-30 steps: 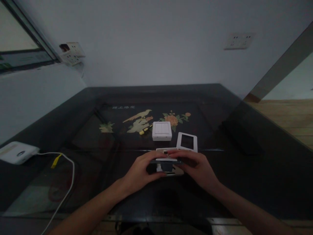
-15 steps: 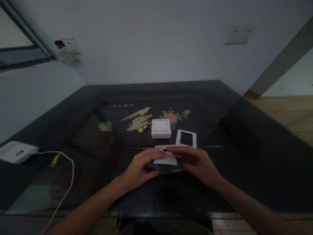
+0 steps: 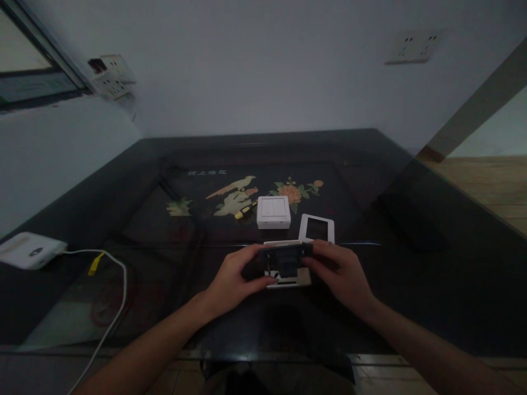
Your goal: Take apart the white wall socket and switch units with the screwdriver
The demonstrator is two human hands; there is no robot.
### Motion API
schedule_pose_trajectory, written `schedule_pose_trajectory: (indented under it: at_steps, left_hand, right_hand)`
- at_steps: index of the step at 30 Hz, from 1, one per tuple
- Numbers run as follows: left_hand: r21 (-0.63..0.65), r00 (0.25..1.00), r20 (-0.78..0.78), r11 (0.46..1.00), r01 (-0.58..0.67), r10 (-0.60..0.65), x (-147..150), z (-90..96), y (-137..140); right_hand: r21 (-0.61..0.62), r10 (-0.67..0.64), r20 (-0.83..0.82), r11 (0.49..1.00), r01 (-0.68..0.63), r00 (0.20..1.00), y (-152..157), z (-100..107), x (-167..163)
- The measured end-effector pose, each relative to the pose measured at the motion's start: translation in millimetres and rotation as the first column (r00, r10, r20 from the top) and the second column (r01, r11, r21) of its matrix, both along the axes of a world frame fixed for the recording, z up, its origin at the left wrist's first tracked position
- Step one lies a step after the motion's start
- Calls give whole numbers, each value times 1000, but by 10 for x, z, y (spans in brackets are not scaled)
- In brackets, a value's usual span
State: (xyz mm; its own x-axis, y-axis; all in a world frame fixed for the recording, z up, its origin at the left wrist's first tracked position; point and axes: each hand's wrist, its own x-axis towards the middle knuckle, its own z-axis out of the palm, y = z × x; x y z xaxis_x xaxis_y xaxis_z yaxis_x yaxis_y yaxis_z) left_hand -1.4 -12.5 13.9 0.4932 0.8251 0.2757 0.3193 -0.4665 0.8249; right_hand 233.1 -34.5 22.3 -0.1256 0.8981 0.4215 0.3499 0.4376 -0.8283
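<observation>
My left hand (image 3: 233, 280) and my right hand (image 3: 340, 274) both grip a dark switch module (image 3: 287, 259), held tilted up just above a white plate (image 3: 294, 278) that lies on the dark glass table (image 3: 411, 307). Left fingers pinch its left edge, right fingers its right edge. Beyond it sit a white two-button switch (image 3: 273, 212) and a white empty frame (image 3: 317, 228). A small yellow-handled screwdriver (image 3: 245, 210) lies to the left of the switch.
A white box (image 3: 29, 249) with a white cable (image 3: 111, 307) and a yellow tag (image 3: 95, 263) rests at the table's left. Wall sockets (image 3: 414, 46) hang on the back wall and another socket (image 3: 111, 77) at the left corner. Wooden floor (image 3: 489, 184) shows to the right.
Both hands have turned the dark module from flat to tilted upright, its dark face now toward me, lifted slightly off the white plate. The view shifted a little.
</observation>
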Motion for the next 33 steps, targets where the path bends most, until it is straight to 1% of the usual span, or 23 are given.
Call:
schedule_pose_trajectory:
  at_steps: [3, 5, 8, 10, 13, 18, 22, 24, 25, 27, 28, 29, 30, 31, 33]
  left_hand:
    - [-72, 998, 41, 997, -37, 40, 7, 42, 7]
    - [-155, 994, 100, 987, -34, 50, 24, 67, 11]
    - [-299, 979, 188, 954, -19, 78, 52, 89, 18]
    - [-341, 974, 208, 940, -13, 89, 60, 99, 19]
    - [-329, 974, 207, 944, -15, 88, 55, 111, 16]
    - [-281, 977, 191, 959, -34, 90, 29, 104, 1]
    - [-297, 977, 198, 955, -12, 74, 24, 106, -1]
    - [-358, 977, 205, 933, 21, 56, 22, 118, 15]
    - [-409, 977, 211, 911, 51, 41, 18, 126, 28]
    - [-533, 969, 246, 834, 143, -9, 4, 139, 58]
    - [-581, 961, 276, 791, 191, -29, -7, 143, 71]
    - [-609, 952, 303, 761, 225, -39, -19, 143, 82]
    - [-614, 946, 321, 752, 240, -40, -32, 140, 88]
    - [-602, 945, 326, 763, 235, -34, -43, 133, 91]
    - [-562, 946, 323, 802, 204, -14, -55, 112, 86]
  right_hand:
    - [45, -18, -5, 999, 18, 1000, 2, -4, -11]
    - [88, -23, 17, 996, 22, 1000, -5, -13, -13]
    - [152, -28, 45, 988, 21, 999, -24, -38, -7]
    - [190, -2, 73, 982, -12, 997, -41, -51, -1]
    - [229, 21, 122, 972, -49, 992, -61, -50, 6]
    - [251, 45, 166, 964, -86, 985, -75, -20, 11]
    - [266, 48, 163, 960, -91, 985, -72, -9, 8]
    - [256, 41, 158, 963, -81, 987, -61, -11, 9]
    - [249, 35, 155, 966, -73, 987, -54, -13, 12]
    - [237, 33, 151, 969, -69, 988, -40, -19, 23]
    - [237, 36, 152, 969, -72, 988, -36, -20, 29]
    - [239, 42, 154, 968, -78, 987, -34, -19, 35]
    - [243, 44, 155, 967, -82, 987, -35, -16, 39]
    - [247, 46, 156, 965, -84, 987, -38, -11, 42]
    - [251, 43, 152, 965, -80, 987, -46, 0, 42]
